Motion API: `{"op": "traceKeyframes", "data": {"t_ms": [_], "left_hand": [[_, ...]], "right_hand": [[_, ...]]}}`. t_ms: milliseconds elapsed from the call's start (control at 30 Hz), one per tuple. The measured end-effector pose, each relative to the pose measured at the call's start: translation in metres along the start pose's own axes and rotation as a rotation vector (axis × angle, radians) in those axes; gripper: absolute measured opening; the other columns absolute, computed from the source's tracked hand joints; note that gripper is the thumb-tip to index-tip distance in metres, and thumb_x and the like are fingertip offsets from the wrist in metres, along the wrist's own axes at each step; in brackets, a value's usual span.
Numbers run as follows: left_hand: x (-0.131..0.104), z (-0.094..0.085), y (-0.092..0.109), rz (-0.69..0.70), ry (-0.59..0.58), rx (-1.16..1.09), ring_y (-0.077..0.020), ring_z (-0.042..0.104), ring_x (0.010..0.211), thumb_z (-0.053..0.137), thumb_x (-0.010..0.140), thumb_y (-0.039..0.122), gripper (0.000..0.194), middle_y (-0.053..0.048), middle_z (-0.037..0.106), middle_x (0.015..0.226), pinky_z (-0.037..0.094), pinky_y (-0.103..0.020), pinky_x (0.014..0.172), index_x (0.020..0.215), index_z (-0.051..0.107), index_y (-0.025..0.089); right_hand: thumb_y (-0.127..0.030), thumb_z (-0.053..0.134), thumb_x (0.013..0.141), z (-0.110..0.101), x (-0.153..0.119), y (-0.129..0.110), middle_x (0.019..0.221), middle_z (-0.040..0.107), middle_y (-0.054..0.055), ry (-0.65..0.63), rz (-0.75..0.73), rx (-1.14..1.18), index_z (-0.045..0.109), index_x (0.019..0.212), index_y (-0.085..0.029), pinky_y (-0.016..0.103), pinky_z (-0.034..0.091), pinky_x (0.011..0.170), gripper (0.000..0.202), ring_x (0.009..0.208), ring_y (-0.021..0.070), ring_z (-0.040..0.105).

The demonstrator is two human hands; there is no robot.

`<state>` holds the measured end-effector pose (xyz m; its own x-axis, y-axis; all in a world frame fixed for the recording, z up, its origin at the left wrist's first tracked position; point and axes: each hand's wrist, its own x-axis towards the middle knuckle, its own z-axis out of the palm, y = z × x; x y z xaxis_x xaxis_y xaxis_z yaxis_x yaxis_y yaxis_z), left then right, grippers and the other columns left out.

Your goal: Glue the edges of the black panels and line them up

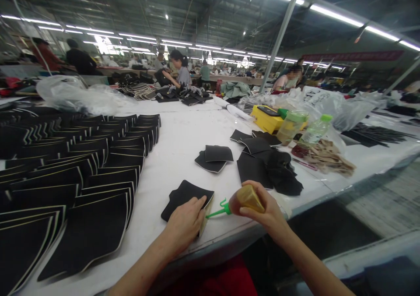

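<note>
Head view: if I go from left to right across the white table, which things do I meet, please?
Rows of black pieces → the left hand → the bottle with the green nozzle → the beige cloth → the dark strips.

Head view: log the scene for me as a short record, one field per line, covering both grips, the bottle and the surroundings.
Left grip: on the black piece, fingers near its right edge
Right grip: around the squeeze bottle
Bottle pose: tilted, green nozzle pointing left, tip at the piece's pale side
Table left: rows of overlapping black panels
Beyond right grip: loose black pieces
Farther right: yellow box, green-capped bottle, tan cloth
</note>
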<state>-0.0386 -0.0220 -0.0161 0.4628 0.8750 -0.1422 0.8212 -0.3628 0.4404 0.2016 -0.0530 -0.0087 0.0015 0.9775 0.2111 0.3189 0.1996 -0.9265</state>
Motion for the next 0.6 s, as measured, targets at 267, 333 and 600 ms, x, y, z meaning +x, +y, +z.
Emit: {"op": "traceKeyframes", "data": {"t_ms": [267, 333, 600], "left_hand": [[0.000, -0.001, 0.001, -0.004, 0.015, -0.014, -0.0220, 0.060, 0.095, 0.031, 0.096, 0.022, 0.045, -0.008, 0.060, 0.110, 0.044, -0.031, 0.082, 0.138, 0.045, 0.017], [0.000, 0.000, 0.001, -0.002, 0.016, -0.022, -0.0225, 0.060, 0.095, 0.030, 0.096, 0.022, 0.045, -0.008, 0.060, 0.109, 0.044, -0.032, 0.082, 0.138, 0.045, 0.016], [0.002, -0.002, -0.005, -0.014, 0.035, -0.165, -0.0222, 0.059, 0.102, 0.032, 0.092, 0.021, 0.047, -0.008, 0.062, 0.113, 0.042, -0.031, 0.089, 0.136, 0.048, 0.016]], "right_hand": [[-0.045, 0.077, 0.072, -0.002, 0.012, 0.003, 0.103, 0.056, 0.003, 0.178, -0.074, -0.084, 0.050, 0.117, -0.023, 0.033, 0.044, 0.081, 0.057, 0.089, 0.0236, 0.055], [-0.044, 0.078, 0.071, 0.000, 0.006, 0.003, 0.101, 0.057, 0.003, 0.147, -0.048, -0.077, 0.051, 0.115, -0.023, 0.033, 0.044, 0.080, 0.056, 0.088, 0.0234, 0.056], [-0.041, 0.079, 0.070, 0.012, -0.019, -0.011, 0.094, 0.064, 0.002, 0.055, 0.285, 0.446, 0.059, 0.108, -0.022, 0.030, 0.050, 0.073, 0.047, 0.086, 0.0224, 0.060]]}}
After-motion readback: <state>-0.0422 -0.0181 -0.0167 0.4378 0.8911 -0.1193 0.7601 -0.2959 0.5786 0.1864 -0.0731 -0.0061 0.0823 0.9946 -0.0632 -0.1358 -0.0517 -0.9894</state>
